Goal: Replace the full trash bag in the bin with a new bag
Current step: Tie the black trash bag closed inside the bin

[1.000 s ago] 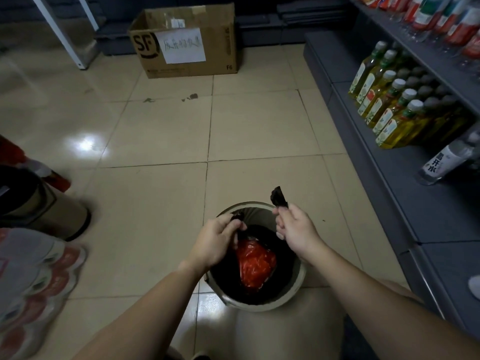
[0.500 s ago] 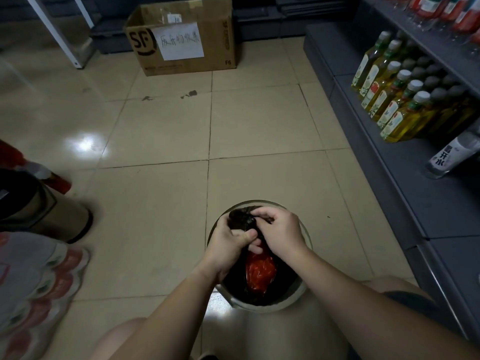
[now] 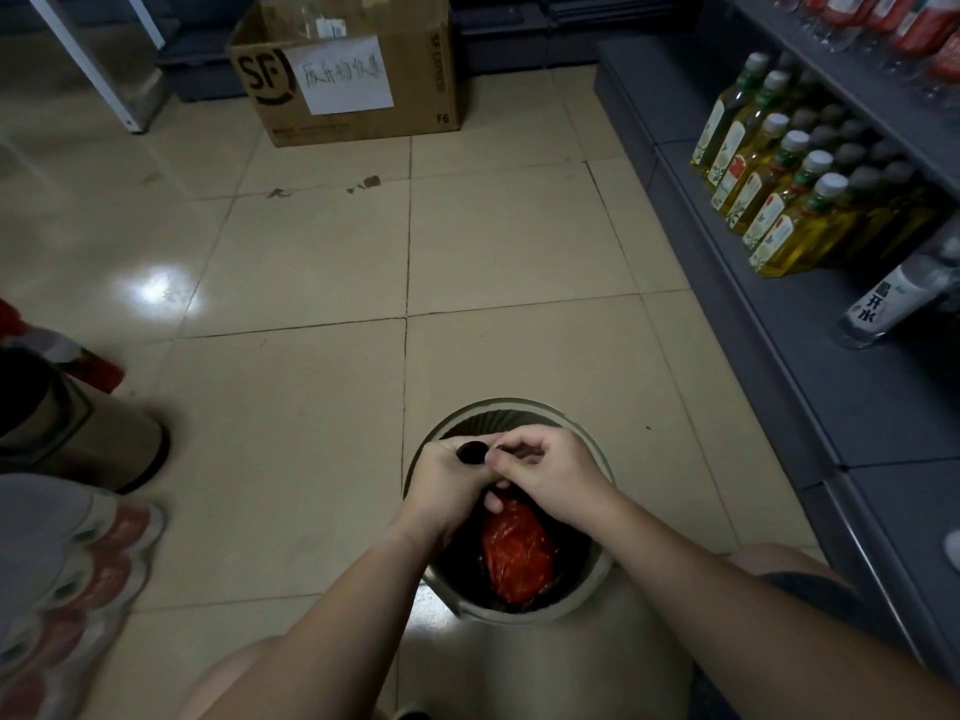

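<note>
A small round bin (image 3: pixel 519 413) stands on the tiled floor in front of me. Inside it sits a black trash bag (image 3: pixel 460 548) with red plastic waste (image 3: pixel 517 550) showing through its top. My left hand (image 3: pixel 449 483) grips a bunched end of the black bag, which pokes out above its fist. My right hand (image 3: pixel 550 472) pinches the bag's other end, touching the left hand over the bin's middle. Both hands hide the bag's mouth.
A grey shelf unit (image 3: pixel 857 407) with oil bottles (image 3: pixel 769 189) runs along the right. A cardboard box (image 3: pixel 348 75) with a paper note stands at the back. A second, taller bin (image 3: pixel 78 433) and packaged goods (image 3: pixel 62 589) sit at the left. My knees flank the bin.
A second ago my hands held the bag's two ends apart. They have come together over the bin and now work the ends against each other.
</note>
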Demonstrator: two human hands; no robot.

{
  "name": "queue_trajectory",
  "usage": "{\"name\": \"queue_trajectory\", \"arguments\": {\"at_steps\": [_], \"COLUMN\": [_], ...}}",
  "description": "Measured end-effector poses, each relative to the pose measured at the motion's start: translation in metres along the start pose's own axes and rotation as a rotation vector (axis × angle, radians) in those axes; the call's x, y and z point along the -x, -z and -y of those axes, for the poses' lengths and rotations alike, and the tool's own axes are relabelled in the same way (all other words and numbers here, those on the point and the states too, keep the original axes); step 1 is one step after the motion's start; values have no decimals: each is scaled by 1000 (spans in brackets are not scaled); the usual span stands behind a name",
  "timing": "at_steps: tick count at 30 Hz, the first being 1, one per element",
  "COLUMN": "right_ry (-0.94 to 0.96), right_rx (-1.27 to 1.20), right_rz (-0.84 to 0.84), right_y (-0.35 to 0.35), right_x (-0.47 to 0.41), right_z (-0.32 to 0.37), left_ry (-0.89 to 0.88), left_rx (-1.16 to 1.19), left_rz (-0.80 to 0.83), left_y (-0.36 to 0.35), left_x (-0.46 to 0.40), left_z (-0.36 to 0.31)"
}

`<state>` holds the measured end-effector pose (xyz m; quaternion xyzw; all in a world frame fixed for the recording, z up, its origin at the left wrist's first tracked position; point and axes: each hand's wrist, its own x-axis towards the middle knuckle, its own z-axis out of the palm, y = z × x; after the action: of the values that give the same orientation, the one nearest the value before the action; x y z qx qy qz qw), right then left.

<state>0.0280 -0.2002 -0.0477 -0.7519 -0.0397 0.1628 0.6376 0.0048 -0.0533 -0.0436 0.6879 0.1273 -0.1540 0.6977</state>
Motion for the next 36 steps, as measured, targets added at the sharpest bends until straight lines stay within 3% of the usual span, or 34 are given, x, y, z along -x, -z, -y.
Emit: {"name": "queue_trajectory", "arguments": {"at_steps": [4, 10, 18, 25, 29, 36], "right_ry": [-52, -73, -134, -156, -200, 60], "right_rx": [66, 136, 154, 218, 114, 417], "right_rz": [-127, -190, -146, -213, -197, -78], "right_y": [1, 3, 7, 5, -3, 5], "right_x": [-1, -5, -8, -11, -8, 6], "right_z": [2, 10, 6, 5, 2, -13], "left_ry": [-33, -67, -173, -169, -173, -35], "left_rx": [-32, -119, -103, -466, -439, -275], "left_rz": [-76, -199, -106, -97, 8, -126], "left_y": [-3, 2, -3, 9, 7, 9], "left_x": [2, 3, 11, 11, 11, 5], "left_z": [1, 2, -7, 2, 3, -3]}}
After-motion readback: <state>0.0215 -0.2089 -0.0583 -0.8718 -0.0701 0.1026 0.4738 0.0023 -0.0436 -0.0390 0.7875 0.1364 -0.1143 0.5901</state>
